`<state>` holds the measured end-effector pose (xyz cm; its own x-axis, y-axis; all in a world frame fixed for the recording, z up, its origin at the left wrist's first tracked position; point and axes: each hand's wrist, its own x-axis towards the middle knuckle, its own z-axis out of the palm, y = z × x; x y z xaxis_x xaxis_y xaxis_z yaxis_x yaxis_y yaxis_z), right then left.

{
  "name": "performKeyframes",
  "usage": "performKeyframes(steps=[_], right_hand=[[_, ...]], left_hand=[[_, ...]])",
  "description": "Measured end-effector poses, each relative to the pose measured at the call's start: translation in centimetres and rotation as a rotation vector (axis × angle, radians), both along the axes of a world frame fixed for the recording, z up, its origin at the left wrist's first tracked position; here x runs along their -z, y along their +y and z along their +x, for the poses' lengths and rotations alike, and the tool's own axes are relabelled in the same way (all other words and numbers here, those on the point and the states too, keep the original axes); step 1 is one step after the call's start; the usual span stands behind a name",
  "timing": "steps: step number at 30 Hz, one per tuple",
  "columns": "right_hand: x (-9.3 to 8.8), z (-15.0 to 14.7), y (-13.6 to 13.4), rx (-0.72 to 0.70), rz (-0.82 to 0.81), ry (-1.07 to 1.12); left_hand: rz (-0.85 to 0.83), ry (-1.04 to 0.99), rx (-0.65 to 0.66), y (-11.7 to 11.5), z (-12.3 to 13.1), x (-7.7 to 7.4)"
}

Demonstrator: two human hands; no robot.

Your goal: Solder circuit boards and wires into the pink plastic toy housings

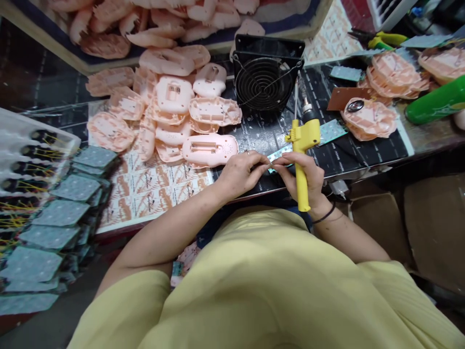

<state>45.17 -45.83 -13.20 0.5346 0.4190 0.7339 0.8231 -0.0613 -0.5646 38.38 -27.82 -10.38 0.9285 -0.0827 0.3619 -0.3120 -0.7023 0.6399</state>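
Near edge of worktop (428, 135): right hand (315, 178) grasps yellow soldering gun (305, 138), fingertips meeting left hand (241, 174) over circuit strip (280, 153); whether left fingers pinch anything, can't tell.

Work surface (423, 138), covered in black sheeting (374, 152), with patterned paper (152, 194) along the front edge's left part. Pink shells (176, 103) lie heaped behind the paper; a black fan (264, 83) stands toward the far edge; a circuit board (332, 132) lies nearer the front edge.

The left hand (241, 172) and right hand (314, 177) pinch close together, fingers (258, 157) bent, both forearms (181, 220) angled inward.
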Motion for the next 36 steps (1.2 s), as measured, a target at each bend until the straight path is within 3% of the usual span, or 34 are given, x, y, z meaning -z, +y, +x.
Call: performKeyframes(steps=[9,16,20,24,28,30,36], right_hand=[[0.0,-0.1,0.2,0.014,-0.007,0.001],[-0.5,0.8,-1.2,0.161,-0.072,-0.086],[-2.1,1.3,-3.5,0.144,-0.103,-0.208],[-4.7,0.9,-6.1,0.014,-0.204,-0.265],[-7.2,0.3,-8.6,0.262,-0.315,-0.316],[-7.9,0.4,-9.5,0.321,-0.329,-0.339],[-8.0,1.1,-10.5,0.068,-0.358,-0.340]], left_hand=[[0.006,-0.106,-0.018,-0.1,0.1,0.1],[0.269,-0.140,-0.080,0.4,0.1,0.5],[0.501,-0.016,-0.102,0.2,0.0,0.5],[0.583,0.065,-0.103,-0.1,0.1,0.1],[0.590,0.143,-0.102,-0.4,0.2,-0.5],[0.593,0.194,-0.107,-0.5,0.2,-0.7],[0.616,0.259,-0.132,-0.9,0.4,-1.2]])
